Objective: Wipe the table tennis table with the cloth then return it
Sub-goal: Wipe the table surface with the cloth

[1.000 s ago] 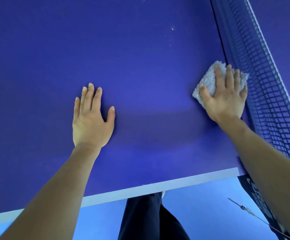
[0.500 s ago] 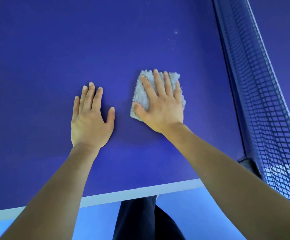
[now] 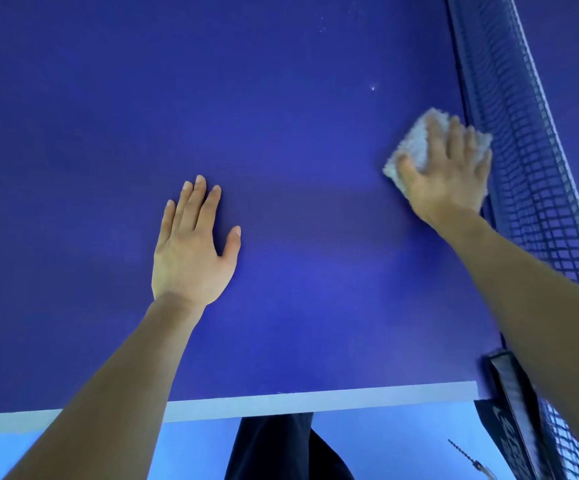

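Cloth risks, nearest first: my left grip lay flat on the desk, fingers straight, holding nothing, and could skid if I leaned hard. Farther right, my right grip pressed spread fingers on the fluffy cloth just beside the net; one stroke onward might snag fabric in the mesh. Beyond, pale specks could be missed. Light blue floor showed below me, then a white edge line, then smooth dark blue top.

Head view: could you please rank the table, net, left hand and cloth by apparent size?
1. table
2. net
3. left hand
4. cloth, part hidden under the right hand, so this last ranking is unsure.
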